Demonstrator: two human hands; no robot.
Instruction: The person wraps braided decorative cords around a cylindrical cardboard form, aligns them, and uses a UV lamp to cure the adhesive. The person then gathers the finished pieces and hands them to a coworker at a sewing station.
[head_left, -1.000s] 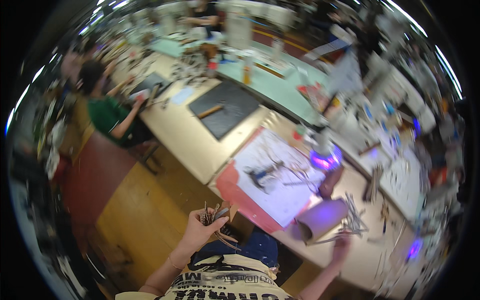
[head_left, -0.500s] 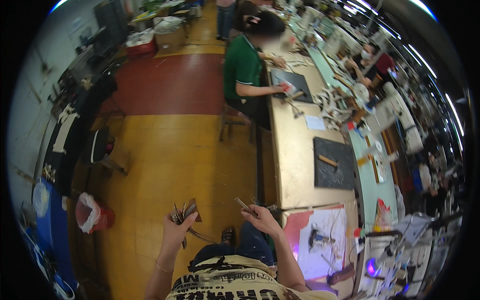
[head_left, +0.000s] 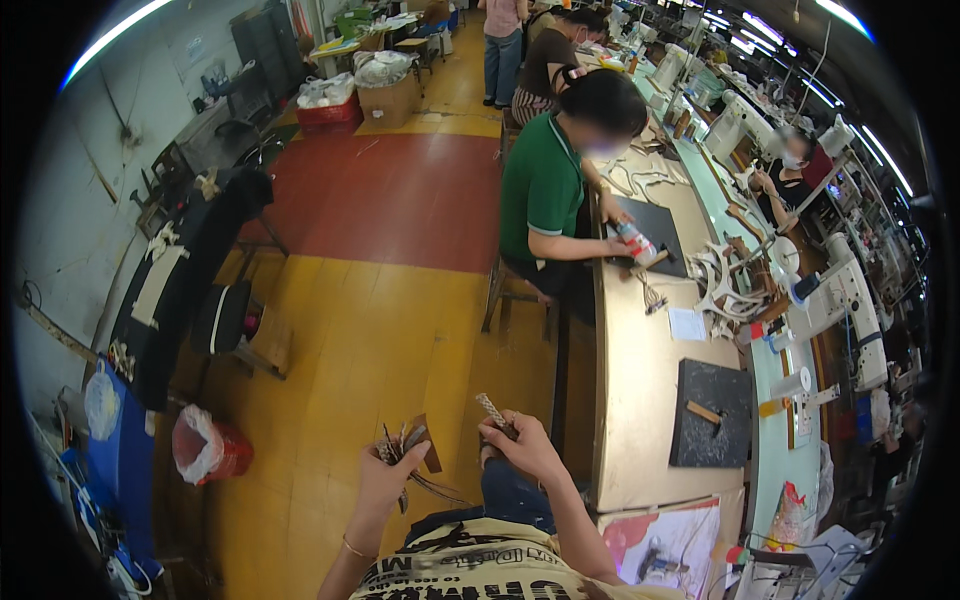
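My left hand (head_left: pixel 383 482) is closed round a bundle of thin braided strips (head_left: pixel 396 442). A flat brown piece (head_left: pixel 432 456) like leather stands up out of the same grip, and dark thin cords (head_left: pixel 440 488) trail from it toward my body. To the right, my right hand (head_left: pixel 526 446) is shut on a short light braided strap (head_left: pixel 489 408), whose end points up and left past the fingers. Both hands are in front of my body and apart from each other. The fingers hide the lower parts of what I hold.
A long worktable (head_left: pixel 640 400) runs along my right, bearing a black mat (head_left: pixel 725 395) with a hammer (head_left: pixel 705 411). A person in a green shirt (head_left: pixel 545 190) sits at it, holding a bottle (head_left: pixel 634 243). A red lined bin (head_left: pixel 236 452) and a stool (head_left: pixel 222 318) stand left.
My view has shifted, so the table, mats and seated person appear lower and farther right. Both hands keep their holds on the strips and the braided strap.
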